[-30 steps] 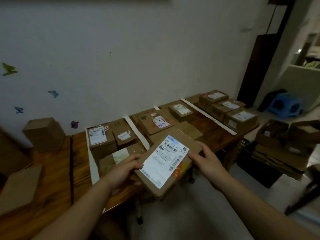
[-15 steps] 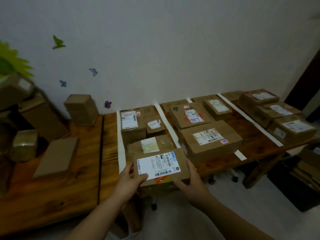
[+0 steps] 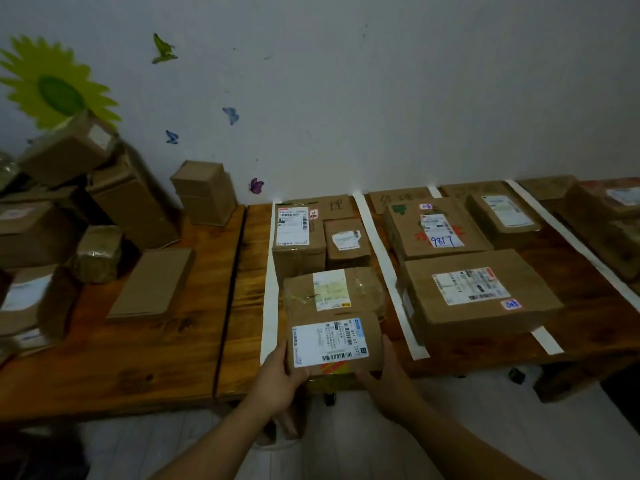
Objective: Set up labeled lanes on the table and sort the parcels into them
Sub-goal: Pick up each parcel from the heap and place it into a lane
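Both hands grip a parcel (image 3: 334,342) at the near table (image 3: 173,358) edge: left hand (image 3: 277,379) curled on its left side, right hand (image 3: 388,374) on its right.

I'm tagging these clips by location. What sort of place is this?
Probably a home room used for makeshift parcel sorting: labelled cardboard parcels on a wooden table, white tape strips marking lanes, butterfly decals and a sunflower decal on the wall.
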Demonstrator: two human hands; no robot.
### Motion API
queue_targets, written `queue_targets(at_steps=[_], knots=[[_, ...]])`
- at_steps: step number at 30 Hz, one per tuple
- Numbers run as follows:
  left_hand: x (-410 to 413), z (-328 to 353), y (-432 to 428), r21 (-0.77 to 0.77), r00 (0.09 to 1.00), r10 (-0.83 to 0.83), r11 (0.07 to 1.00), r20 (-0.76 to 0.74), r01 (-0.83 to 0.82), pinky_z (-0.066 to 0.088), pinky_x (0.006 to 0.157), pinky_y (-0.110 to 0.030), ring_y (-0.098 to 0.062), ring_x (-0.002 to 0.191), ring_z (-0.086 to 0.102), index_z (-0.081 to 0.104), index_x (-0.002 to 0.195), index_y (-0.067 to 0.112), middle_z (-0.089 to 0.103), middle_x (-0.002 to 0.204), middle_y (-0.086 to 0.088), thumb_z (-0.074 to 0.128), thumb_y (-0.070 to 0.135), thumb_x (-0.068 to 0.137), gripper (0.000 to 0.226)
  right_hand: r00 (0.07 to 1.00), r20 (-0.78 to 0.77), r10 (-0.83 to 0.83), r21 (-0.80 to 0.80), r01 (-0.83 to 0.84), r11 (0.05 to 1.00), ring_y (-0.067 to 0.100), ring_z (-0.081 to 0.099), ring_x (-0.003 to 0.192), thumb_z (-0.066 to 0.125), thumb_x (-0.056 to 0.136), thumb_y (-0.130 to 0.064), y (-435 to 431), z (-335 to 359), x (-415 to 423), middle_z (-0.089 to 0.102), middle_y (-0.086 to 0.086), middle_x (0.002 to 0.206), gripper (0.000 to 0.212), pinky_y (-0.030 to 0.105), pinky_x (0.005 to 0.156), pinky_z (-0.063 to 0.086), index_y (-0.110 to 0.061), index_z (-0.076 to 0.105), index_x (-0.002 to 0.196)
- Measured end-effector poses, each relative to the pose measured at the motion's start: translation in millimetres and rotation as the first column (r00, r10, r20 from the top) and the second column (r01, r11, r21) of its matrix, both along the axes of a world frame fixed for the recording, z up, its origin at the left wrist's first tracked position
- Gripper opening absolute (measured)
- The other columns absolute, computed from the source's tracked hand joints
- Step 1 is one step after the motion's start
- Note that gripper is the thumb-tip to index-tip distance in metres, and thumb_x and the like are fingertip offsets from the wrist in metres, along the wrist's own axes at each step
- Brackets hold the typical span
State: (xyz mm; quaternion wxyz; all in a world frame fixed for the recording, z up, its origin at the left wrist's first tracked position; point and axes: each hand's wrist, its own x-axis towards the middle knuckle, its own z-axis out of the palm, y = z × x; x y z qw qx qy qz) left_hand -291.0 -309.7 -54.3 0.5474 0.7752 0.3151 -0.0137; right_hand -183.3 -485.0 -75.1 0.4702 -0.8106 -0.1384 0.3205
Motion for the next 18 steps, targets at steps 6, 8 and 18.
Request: queue_targets(at_steps=[6,8,18], knots=[[13.2,-2.3,0.4,0.087,0.999,0.048,0.995,0.018,-0.049,0.046,0.1,-0.03,-0.004,0.124,0.046,0.035,0.129,0.044,0.049,0.128,0.02,0.063,0.02,0.089,0.054,0.999,-0.009,0.031,0.02,-0.031,0.999,0.018,0.039,0.135,0.066,0.087,-0.029,8.4,-11.7,21.4,0.038,-0.004,0.148,0.086,0.044,0.109,0.039,-0.029,0.008,0.151],[15.2,-2.8,1.3,0.1,0.999,0.042,0.994,-0.009,-0.041,0.043,0.097,-0.025,-0.004,0.123,0.044,0.034,0.127,0.042,0.047,0.127,0.019,0.062,0.017,0.09,0.053,0.999,-0.007,0.051,-0.003,-0.051,0.999,0.02,0.038,0.136,0.069,0.083,-0.036,8.8,-18.8,24.0,0.037,-0.004,0.148,0.092,0.047,0.108,0.04,-0.031,0.008,0.15],[-14.8,53.2,86.6,0.282,0.975,0.144,0.955,-0.167,-0.092,0.025,0.115,-0.039,-0.023,0.141,0.026,0.027,0.147,0.023,0.025,0.153,0.0,0.063,0.04,0.087,0.072,0.863,0.389,0.323,-0.272,-0.227,0.935,0.023,0.021,0.143,0.056,0.086,-0.057,85.2,70.2,41.1,0.017,-0.002,0.158,0.078,0.045,0.117,0.022,-0.03,0.018,0.149]])
